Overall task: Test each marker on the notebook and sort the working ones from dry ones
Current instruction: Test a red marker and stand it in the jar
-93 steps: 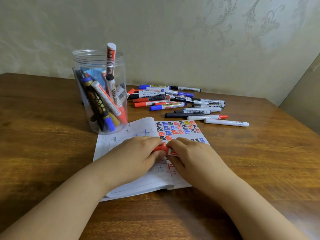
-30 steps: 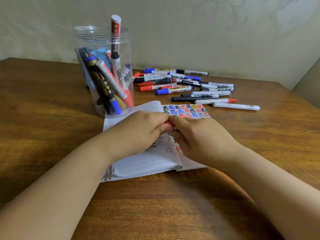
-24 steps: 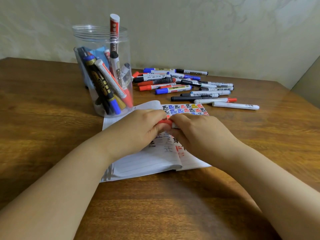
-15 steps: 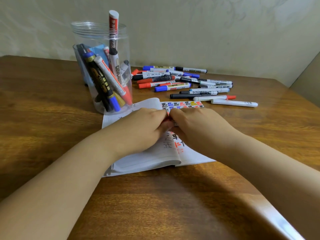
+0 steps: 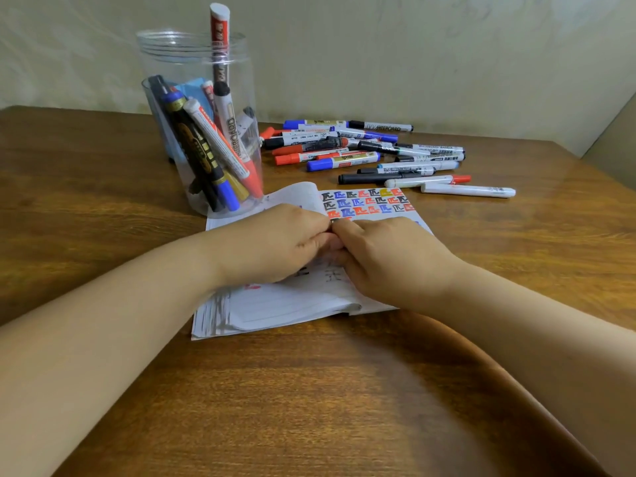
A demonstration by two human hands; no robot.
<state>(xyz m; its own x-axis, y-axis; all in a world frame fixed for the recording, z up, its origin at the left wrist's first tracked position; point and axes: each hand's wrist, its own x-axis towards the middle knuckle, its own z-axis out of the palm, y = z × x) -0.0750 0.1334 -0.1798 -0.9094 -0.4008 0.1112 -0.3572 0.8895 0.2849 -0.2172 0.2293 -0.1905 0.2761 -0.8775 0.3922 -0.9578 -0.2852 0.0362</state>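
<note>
L hand (image 5: 275, 246) and R hand (image 5: 385, 256) meet fingertip to fingertip over open notebook (image 5: 292, 301) at bench (image 5: 327, 390) centre. Fingers of both curled inward; only a sliver of something small shows between fingertips, marker itself hidden, so grip on it cannot be told. Coloured test marks (image 5: 368, 203) fill far R page. Clear plastic jar (image 5: 203, 125) just beyond notebook's L corner, w/ approx. a dozen markers upright/leaning. Loose marker pile (image 5: 364, 153) lying flat, far R of jar.
</note>
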